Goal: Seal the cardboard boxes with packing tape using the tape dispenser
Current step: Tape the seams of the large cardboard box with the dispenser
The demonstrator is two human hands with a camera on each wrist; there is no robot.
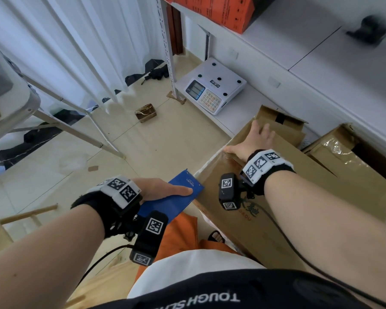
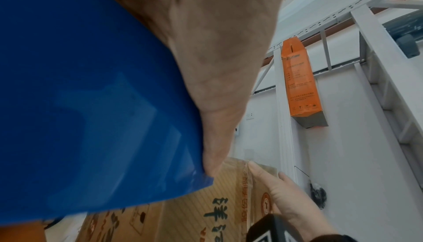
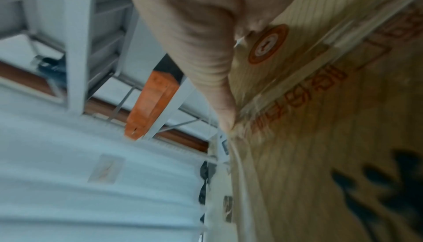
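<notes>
A large brown cardboard box [image 1: 250, 210] with printed characters stands at the right in the head view. My right hand [image 1: 253, 139] lies flat on its top near the far corner, fingers spread and straight, thumb along the edge. The right wrist view shows that thumb [image 3: 219, 104] pressed on the box [image 3: 320, 119] beside a strip of clear tape. My left hand [image 1: 163, 189] grips the blue tape dispenser [image 1: 176, 197], thumb on top, just left of the box's near corner. The dispenser [image 2: 91, 101] fills the left wrist view; its roll is hidden.
A second taped cardboard box [image 1: 352, 157] sits further right, by a white shelf unit [image 1: 299, 70]. A weighing scale [image 1: 212, 88] rests on the low shelf. An orange carton [image 1: 221, 10] lies above. A folding table's legs [image 1: 76, 128] stand at left over tiled floor [image 1: 165, 134].
</notes>
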